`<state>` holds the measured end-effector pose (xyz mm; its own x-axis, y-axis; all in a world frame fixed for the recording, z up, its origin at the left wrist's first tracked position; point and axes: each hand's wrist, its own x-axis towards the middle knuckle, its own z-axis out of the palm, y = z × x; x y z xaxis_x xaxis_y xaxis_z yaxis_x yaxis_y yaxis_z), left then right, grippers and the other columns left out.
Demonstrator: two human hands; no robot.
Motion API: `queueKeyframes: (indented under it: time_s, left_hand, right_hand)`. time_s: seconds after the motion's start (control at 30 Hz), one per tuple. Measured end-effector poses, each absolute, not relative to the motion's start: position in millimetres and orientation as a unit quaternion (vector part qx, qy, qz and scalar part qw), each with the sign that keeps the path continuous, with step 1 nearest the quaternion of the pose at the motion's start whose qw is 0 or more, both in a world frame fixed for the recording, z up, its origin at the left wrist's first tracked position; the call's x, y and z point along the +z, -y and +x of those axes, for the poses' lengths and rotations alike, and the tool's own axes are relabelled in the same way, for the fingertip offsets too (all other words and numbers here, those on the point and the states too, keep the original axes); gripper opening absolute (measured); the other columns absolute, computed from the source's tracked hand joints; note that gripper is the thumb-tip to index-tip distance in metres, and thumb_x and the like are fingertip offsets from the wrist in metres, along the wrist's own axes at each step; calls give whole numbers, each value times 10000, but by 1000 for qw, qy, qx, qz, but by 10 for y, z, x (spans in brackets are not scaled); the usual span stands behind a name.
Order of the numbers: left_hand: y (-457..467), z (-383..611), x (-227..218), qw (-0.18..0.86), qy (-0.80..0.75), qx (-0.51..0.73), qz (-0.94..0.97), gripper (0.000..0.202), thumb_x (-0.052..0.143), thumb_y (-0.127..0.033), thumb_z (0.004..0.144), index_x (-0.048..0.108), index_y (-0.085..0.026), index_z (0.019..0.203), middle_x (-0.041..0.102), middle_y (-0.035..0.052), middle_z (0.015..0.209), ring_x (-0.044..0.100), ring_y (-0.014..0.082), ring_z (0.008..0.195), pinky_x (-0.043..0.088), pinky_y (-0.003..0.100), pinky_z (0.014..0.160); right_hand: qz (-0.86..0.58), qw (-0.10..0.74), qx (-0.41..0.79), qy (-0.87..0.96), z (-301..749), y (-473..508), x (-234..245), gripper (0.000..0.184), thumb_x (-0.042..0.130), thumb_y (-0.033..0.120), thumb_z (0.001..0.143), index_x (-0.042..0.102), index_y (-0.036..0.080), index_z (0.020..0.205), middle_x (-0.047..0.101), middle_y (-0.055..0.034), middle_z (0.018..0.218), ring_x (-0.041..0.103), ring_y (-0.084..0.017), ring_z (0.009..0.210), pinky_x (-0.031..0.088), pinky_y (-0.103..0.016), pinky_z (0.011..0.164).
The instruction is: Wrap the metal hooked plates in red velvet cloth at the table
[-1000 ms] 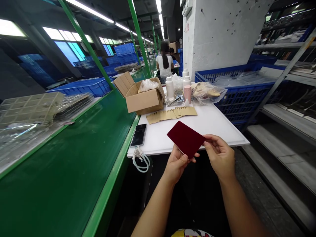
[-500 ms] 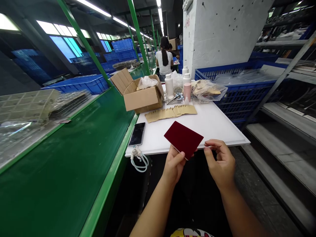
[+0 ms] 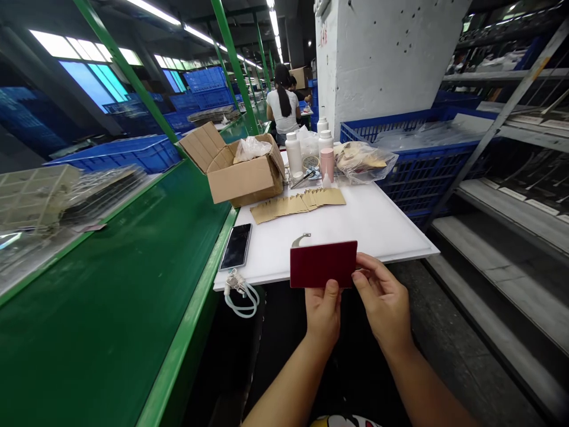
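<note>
A dark red rectangular card [image 3: 323, 263] is held level over the near edge of the white table [image 3: 377, 225]. My left hand [image 3: 323, 311] pinches its lower edge, thumb on the front. My right hand [image 3: 382, 299] has its fingertips closed on the card's right edge. A small grey curved piece [image 3: 300, 239] shows just above the card's top left corner; whether it lies on the table I cannot tell.
On the table are a phone [image 3: 236, 245], a fanned row of tan sleeves [image 3: 297, 204], an open cardboard box [image 3: 240, 169], white and pink bottles [image 3: 326, 163] and a plastic bag [image 3: 362, 159]. A green conveyor [image 3: 133, 284] runs left. Blue crates [image 3: 422, 160] and shelves stand right. A person [image 3: 282, 107] sits far back.
The card has turned from a tilted diamond pose to level and dropped nearer the table edge. My right hand, briefly off it, is back on its right edge. A grey curved piece now shows.
</note>
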<state>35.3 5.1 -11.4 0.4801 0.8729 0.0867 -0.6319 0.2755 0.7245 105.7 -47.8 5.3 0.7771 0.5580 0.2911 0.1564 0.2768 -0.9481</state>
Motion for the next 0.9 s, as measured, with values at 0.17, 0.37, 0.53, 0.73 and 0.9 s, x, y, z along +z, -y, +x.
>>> queueKeyframes:
  time_s: [0.17, 0.37, 0.53, 0.73, 0.9]
  left_hand:
    - [39, 399, -232, 734, -209, 505, 403, 544, 707, -415, 783, 508, -265, 1266, 647, 75, 1150, 607, 231, 1092, 482, 369, 985]
    - [101, 390, -260, 689, -238, 528, 436, 554, 684, -458, 790, 513, -237, 1269, 664, 93, 1107, 598, 261, 1113, 487, 393, 984]
    - [116, 371, -283, 663, -238, 536, 466, 482, 652, -460, 815, 550, -230, 1226, 682, 88, 1068, 612, 257, 1091, 488, 397, 988]
    - [154, 357, -341, 629, -256, 546, 490, 371, 644, -414, 832, 602, -228, 1150, 684, 81, 1069, 580, 262, 1147, 467, 407, 1013]
    - [147, 371, -344, 634, -259, 528, 502, 384, 644, -401, 833, 600, -220, 1169, 672, 88, 1093, 544, 265, 1196, 435, 419, 1046]
  right_hand:
    - [-586, 745, 132, 291, 958, 500, 58, 388, 640, 267, 830, 626, 236, 1216, 602, -67, 1266, 577, -245, 1158, 477, -430, 1012]
    - [-576, 763, 132, 261, 852, 527, 122, 362, 640, 260, 833, 644, 258, 1195, 642, -47, 1207, 621, -235, 1101, 537, -381, 949]
    - [-559, 787, 133, 226, 845, 513, 106, 306, 671, 275, 809, 693, 238, 1112, 680, -55, 1129, 664, -238, 1012, 579, -361, 865]
    - [-507, 825, 196, 155, 886, 455, 137, 288, 753, 276, 722, 712, 190, 994, 706, -83, 1053, 680, -238, 950, 574, -386, 850]
    - [-464, 835, 266, 132, 1003, 358, 171, 199, 761, 293, 697, 653, 175, 817, 716, -63, 901, 688, -193, 807, 584, -359, 767]
